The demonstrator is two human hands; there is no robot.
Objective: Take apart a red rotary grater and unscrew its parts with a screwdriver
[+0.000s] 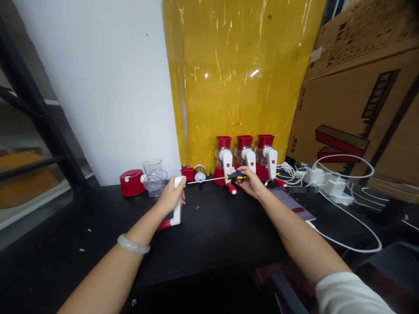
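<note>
My left hand point(170, 196) is closed round a white crank handle with a red knob point(175, 213), held upright just above the black table point(212, 226). My right hand point(250, 182) grips a screwdriver point(216, 178) by its black and yellow handle. The long metal shaft points left, its tip reaching the top of the white crank. Three assembled red and white hand-crank grinders point(245, 157) stand in a row just behind my right hand, against the yellow sheet point(235, 69).
A red base point(131, 182), a clear cup point(153, 176) and a small red part with a metal drum point(194, 173) lie at the back left. White chargers and cables point(330, 183) trail right. Cardboard boxes point(360, 96) stand at right, a black shelf point(42, 126) at left.
</note>
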